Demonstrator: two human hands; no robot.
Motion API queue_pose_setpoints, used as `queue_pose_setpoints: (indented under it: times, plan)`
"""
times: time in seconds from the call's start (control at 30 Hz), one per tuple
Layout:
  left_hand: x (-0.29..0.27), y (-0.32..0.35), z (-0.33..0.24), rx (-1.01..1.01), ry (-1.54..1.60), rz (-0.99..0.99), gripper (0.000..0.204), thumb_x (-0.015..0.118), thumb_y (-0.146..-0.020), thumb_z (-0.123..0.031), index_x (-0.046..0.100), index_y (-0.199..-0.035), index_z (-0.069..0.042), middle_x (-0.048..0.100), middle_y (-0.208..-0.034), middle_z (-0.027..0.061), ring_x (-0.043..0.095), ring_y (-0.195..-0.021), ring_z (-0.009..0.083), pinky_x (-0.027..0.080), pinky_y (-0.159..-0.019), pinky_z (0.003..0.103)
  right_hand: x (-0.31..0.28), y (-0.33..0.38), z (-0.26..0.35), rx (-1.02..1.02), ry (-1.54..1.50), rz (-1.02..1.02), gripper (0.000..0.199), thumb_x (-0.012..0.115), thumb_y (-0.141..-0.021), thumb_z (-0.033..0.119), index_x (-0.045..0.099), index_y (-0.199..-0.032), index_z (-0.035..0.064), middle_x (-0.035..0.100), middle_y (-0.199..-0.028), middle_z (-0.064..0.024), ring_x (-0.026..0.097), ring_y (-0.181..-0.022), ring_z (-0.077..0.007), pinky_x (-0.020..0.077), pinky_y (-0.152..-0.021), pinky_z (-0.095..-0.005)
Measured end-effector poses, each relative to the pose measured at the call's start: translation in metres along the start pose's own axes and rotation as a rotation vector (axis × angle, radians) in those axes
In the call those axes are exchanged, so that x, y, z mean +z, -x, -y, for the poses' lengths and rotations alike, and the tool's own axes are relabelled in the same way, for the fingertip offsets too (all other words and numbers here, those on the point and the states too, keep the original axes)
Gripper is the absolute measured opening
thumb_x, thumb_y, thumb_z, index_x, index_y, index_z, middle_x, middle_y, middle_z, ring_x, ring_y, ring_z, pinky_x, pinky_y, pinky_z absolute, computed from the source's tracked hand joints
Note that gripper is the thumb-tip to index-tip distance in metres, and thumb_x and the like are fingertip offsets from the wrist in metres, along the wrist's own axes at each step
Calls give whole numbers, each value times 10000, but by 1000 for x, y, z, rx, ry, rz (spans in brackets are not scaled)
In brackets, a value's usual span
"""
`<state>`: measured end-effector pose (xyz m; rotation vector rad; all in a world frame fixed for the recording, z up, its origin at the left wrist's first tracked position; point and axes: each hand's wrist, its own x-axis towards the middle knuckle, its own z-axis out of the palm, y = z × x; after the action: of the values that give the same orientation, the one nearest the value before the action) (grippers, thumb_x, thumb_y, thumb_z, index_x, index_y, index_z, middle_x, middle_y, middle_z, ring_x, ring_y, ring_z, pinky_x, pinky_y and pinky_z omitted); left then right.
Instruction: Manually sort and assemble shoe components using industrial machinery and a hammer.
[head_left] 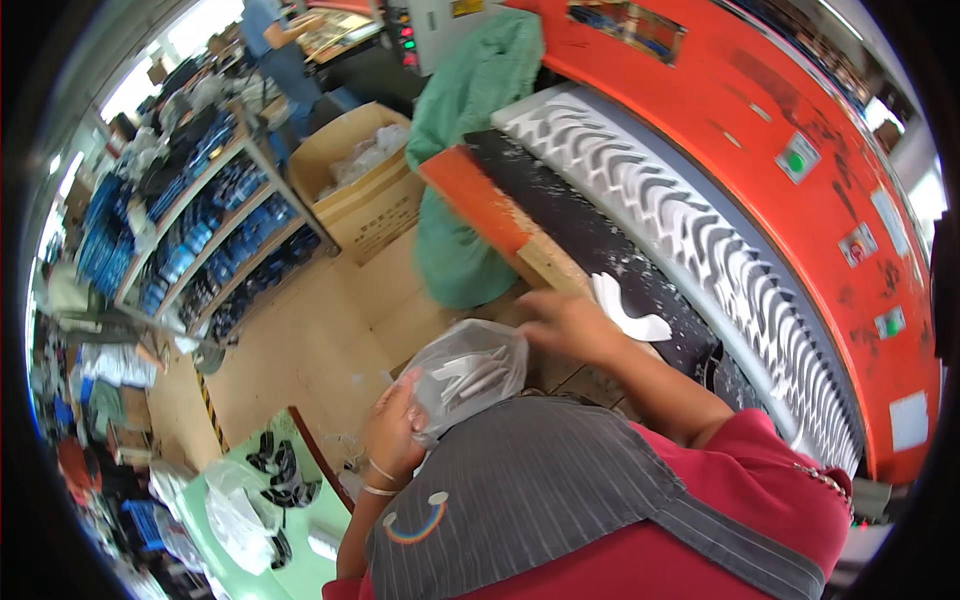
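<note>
We find the left hand (393, 432) clenched on the neck of a clear plastic bag (468, 370) of white curved pieces, held at chest height beside the counter (520, 240). The right hand (566, 325) reaches out, fingers loosely spread and holding nothing, just short of a white curved cut piece (625, 312) lying flat on the black bed (590, 235); its long axis runs away from us toward upper left. Beyond lies a white sheet (690, 225) of cut-outs, then the red machine housing (760, 120) carrying square buttons and a white rectangular label (908, 420). A brown carton (365, 195) stands on the floor to the left.
</note>
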<state>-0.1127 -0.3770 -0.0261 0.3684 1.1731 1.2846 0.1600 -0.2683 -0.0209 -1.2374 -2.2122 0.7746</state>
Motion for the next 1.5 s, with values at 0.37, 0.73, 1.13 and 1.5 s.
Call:
queue_pose_setpoints:
  times: [0.37, 0.73, 1.13, 1.5]
  plan:
    - [-22, 1, 20, 337, -564, 58, 321, 469, -941, -195, 534, -1167, 23, 315, -585, -53, 319, -513, 67, 291, -483, 216, -26, 39, -92, 521, 320, -231, 621, 686, -706, 214, 466, -1244, -4, 567, -1127, -218, 514, -1089, -363, 406, -931, -402]
    - [-20, -2, 28, -8, 146, -65, 301, 440, -953, -179, 533, -1175, 2, 288, -586, -65, 283, -511, 45, 268, -474, 206, -49, 23, -80, 640, 182, -35, 425, 631, -680, 176, 542, -1051, -12, 605, -1008, -237, 581, -965, -353, 449, -856, -387]
    - [-4, 18, 16, 36, 183, -71, 320, 539, -912, -224, 566, -1142, -3, 359, -560, -40, 353, -499, 74, 312, -479, 230, -14, -31, 41, -372, -619, 124, 167, 643, -820, 68, 580, -964, 10, 594, -923, -87, 576, -854, -183, 457, -751, -295]
    - [-56, 82, -10, 298, 216, -352, 282, 471, -938, -198, 591, -1099, 1, 369, -582, -53, 353, -518, 66, 297, -497, 221, 81, -53, 87, -671, -208, 655, 470, 699, -741, 96, 523, -1172, 36, 554, -1127, -162, 551, -1036, -297, 451, -870, -349]
